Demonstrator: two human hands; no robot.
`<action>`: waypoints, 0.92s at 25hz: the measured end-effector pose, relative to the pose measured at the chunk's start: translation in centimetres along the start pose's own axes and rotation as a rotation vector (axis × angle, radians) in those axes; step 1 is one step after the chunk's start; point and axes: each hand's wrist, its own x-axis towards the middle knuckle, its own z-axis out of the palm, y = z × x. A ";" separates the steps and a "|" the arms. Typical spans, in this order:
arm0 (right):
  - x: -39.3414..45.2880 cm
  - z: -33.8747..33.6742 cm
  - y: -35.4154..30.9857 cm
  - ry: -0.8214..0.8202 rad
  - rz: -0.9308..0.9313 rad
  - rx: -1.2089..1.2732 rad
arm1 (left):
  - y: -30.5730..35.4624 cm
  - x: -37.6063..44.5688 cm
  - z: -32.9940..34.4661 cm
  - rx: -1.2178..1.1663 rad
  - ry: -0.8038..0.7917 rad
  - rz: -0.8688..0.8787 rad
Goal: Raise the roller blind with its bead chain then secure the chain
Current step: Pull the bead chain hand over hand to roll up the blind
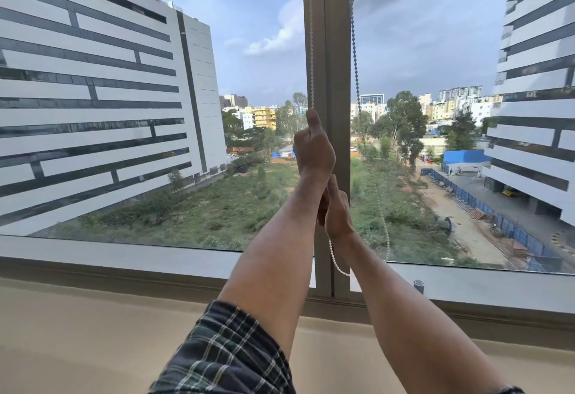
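A white bead chain (311,51) hangs down the front of the brown window mullion (334,66). My left hand (314,147) is shut on it at mid height, thumb up. Just below, my right hand (337,210) is also shut on the chain, and a slack loop of white beads (337,264) dangles from under it. A second strand of the chain (354,51) runs down the mullion's right edge against the glass and continues pale (383,222) lower down. The roller blind itself is out of view above the frame.
A wide beige sill (93,331) runs below the window frame. A small grey fitting (418,286) sits on the frame to the right of the mullion. Beyond the glass are office blocks, trees and a yard.
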 end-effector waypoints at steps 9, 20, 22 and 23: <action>7.3 -1.0 -10.5 0.116 -0.061 0.065 | -3.9 -3.3 -2.2 0.174 0.005 -0.095; 5.8 3.0 -9.5 0.146 -0.113 0.062 | -8.2 -9.6 -2.8 0.221 -0.123 -0.158; 5.2 3.0 -8.4 0.167 -0.189 0.046 | -9.2 -9.8 -3.0 0.199 -0.164 -0.176; 4.9 3.2 -8.2 0.167 -0.203 0.040 | -9.5 -9.8 -3.0 0.193 -0.187 -0.200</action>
